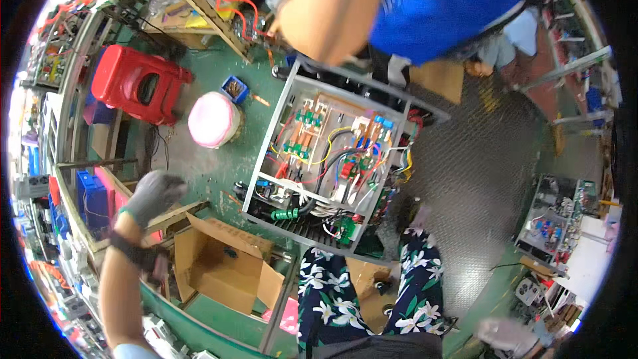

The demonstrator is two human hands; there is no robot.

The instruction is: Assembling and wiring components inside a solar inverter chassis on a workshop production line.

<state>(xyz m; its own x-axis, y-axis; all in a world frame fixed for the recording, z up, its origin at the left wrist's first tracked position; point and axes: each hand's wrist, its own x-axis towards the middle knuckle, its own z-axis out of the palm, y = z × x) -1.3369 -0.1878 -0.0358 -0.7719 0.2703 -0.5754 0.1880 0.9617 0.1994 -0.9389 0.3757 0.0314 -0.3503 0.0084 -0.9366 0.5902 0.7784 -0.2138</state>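
My left hand (156, 194), in a grey glove with a dark band round the wrist, is held out on the left, above the wooden edge beside an open cardboard box (219, 272). Its fingers look bunched but are smeared, and I make out nothing in them. Far down at the lower right is my right hand (508, 336), also gloved in grey and blurred by motion. Neither hand touches the open metal chassis (269, 139) in front of my knees. Circuit boards, coils and coloured wires fill that chassis.
Across the chassis a co-worker's bare arm (332, 10) and blue garment (445, 6) lean in. A red plastic stool (136, 83), a round pink-white stool (212, 119) and a blue bin of small parts (234, 89) stand left. Another electronics unit (548, 219) lies right.
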